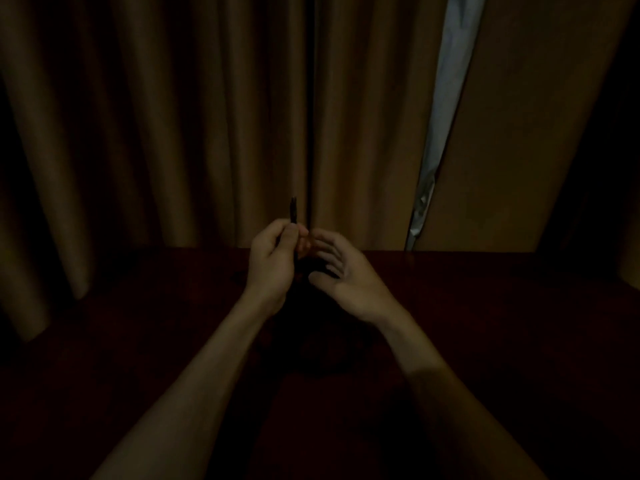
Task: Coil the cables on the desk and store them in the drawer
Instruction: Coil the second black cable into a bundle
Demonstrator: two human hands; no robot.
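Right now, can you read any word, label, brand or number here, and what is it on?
None can be read.
The dark cable end held in the left hand is too dim and small to show any marking; the curtains and desk carry no text.

Curtains [173, 116]: plain tan-brown, no print, darker in the folds. Pale strip [446, 98] between the curtains: blue-white. Surface [485, 323] below the curtains: deep red-brown, unpatterned, near black in shadow. Cable [293, 209] before the curtains: dark, close to black; finer colour not discernible.
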